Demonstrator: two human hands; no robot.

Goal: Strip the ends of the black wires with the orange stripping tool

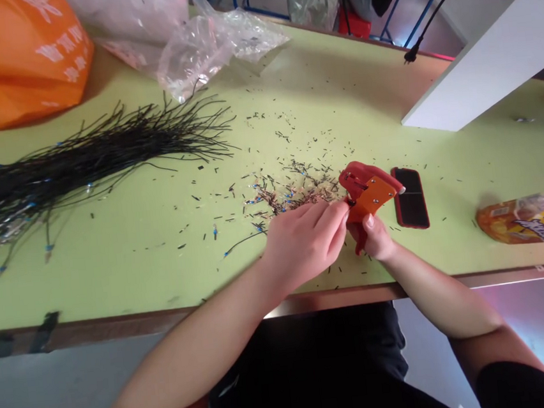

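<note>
Big lime-green worktable (162, 266) fills most of the view, with a bulky orange printed bag (13, 62) and a crinkly clear plastic bag (194, 51) at the far edge, and someone sitting past the table, mostly cut off by the frame. The main thing on the table is a long, messy bundle of thin black wires (85, 161), many tipped with blue terminals, though the ends blur into each other on the left and run out of frame. Right in front of me, near the table's front edge, is a red-handled crimping tool (367, 195) with an orange side plate. My right hand (371, 236) is clenched around its grip, and the handle's lower end pokes out below my fingers. My left hand (305, 246) is curled up against the tool's nose, fingers closed, but the hand blocks the spot, so I can't tell what they're pinching, maybe nothing. Just beyond is a heap of snipped wire bits (290, 192), with a phone in a red case (410, 197) beside the tool.
</note>
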